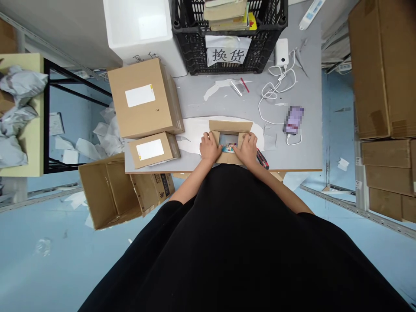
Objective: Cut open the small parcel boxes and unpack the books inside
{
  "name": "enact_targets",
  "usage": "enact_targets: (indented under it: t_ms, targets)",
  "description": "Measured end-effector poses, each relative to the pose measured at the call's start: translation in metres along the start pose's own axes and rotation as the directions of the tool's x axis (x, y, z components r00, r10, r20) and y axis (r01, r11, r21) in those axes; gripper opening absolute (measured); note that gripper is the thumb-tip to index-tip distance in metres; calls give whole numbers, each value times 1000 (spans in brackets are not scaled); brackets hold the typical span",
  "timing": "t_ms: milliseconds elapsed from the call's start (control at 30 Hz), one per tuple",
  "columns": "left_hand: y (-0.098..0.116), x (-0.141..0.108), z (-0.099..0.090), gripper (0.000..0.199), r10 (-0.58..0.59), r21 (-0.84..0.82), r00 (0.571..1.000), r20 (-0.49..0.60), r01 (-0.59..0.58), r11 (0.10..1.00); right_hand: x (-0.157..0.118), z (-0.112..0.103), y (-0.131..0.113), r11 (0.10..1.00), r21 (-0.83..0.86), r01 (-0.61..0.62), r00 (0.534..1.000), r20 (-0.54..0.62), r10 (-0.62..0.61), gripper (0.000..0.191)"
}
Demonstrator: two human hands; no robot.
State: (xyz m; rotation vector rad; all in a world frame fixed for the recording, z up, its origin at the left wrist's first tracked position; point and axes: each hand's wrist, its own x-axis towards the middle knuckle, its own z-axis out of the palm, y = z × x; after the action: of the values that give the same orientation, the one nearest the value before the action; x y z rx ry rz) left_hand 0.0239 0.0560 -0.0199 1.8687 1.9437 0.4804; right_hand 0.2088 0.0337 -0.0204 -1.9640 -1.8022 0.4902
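A small cardboard box (230, 126) stands with its top flaps open at the front edge of the grey table. Its left side is gripped by my left hand (210, 147), fingers curled over the flap and thumb toward the opening. My right hand (247, 149) holds the right side in the same way. Between my thumbs a small item with a colourful print (229, 147) shows inside the box; its kind I cannot make out. A red and black utility knife (262, 159) lies just right of my right hand. White paper (191, 126) is spread under the box.
Two closed cartons, one large (143, 102) and one small (153, 151), stand on the left. At the back are a black crate (227, 52) with books and a white foam box (139, 39). A phone (294, 120) on a white cable lies right. An open carton (110, 190) sits below left.
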Motion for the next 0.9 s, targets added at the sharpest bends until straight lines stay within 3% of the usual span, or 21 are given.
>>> enact_targets:
  t_ms: [133,333,467,567,667,733,833,900]
  targets:
    - [2,-1,5,62,5,14,1000,-24,-4,1000,-1,7,-5,997,-66,-35,999,-2,35,54]
    - [6,-6,-21,46,-109,-53,994,31,110,993,-5,-14,-2,997,15,-71,997,-21,71,42]
    - [-9,-7,-38,21,-187,-238,981,55,194,952,-3,-30,16,973,133,-190,980,-28,196,30]
    - [-31,-5,-37,13,-287,-392,956,60,287,874,2,-33,40,923,227,-311,946,-25,324,28]
    - [-54,-2,-23,12,-385,-582,916,111,374,722,6,-26,63,793,400,-460,872,35,488,24]
    - [-63,0,-12,12,-420,-686,878,232,453,569,6,-18,73,630,557,-541,811,148,566,21]
    - [-65,0,2,10,-448,-734,802,396,569,370,5,-5,75,356,719,-597,741,325,587,19]
    - [-62,-2,8,10,-472,-734,769,432,603,312,4,2,71,232,749,-621,715,419,560,18]
